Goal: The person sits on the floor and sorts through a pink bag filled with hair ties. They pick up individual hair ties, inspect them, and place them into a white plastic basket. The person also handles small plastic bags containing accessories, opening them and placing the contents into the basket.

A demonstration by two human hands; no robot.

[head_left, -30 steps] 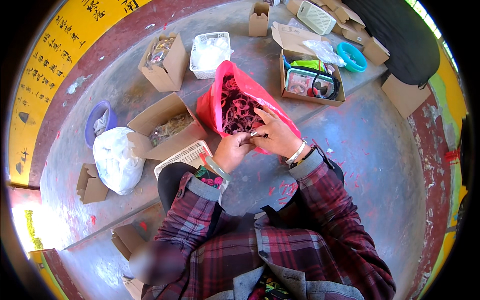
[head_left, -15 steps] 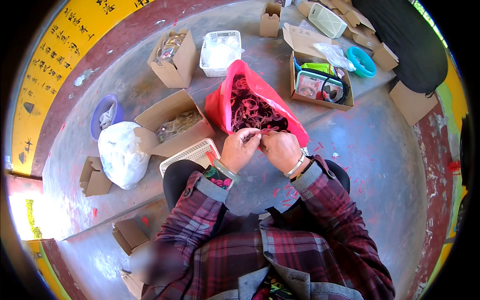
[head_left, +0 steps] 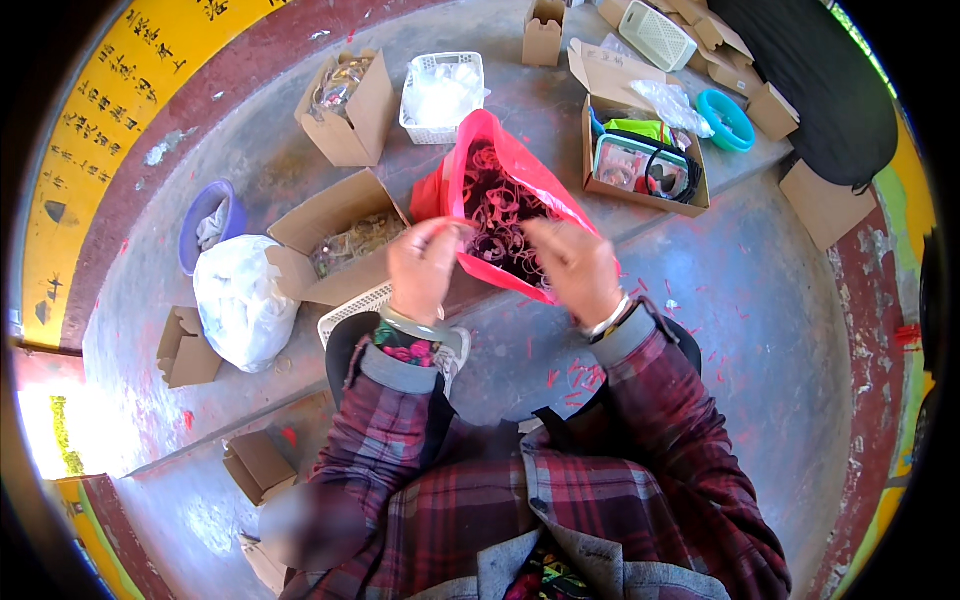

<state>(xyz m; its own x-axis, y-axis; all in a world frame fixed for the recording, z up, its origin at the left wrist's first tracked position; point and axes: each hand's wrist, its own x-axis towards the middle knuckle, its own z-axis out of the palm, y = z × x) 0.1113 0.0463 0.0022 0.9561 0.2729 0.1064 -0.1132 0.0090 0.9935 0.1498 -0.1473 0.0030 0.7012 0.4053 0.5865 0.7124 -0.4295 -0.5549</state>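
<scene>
A red plastic bag [head_left: 528,178] stands gaping in front of me, filled with many thin loops [head_left: 497,215] in pink and dark tones. At its left edge is my left hand [head_left: 420,272], thumb and fingers pinched together; whatever they hold is too small to make out. My right hand [head_left: 580,270] reaches over the bag's right rim, fingers pointing at the loops. Motion smears those fingertips, so their grip is unclear. Below my left wrist a white slotted basket [head_left: 355,310] shows in part.
To the left lie an open carton [head_left: 335,215] of small packets, a stuffed white bag [head_left: 243,305] and a purple basin [head_left: 212,228]. Farther off are a white basket [head_left: 440,95], a carton [head_left: 640,150] of tools and a teal basin [head_left: 725,120]. Red scraps [head_left: 575,380] litter the floor.
My hands were together at the bag's near edge and have moved apart. The left went up and left; the right went up over the bag's right side.
</scene>
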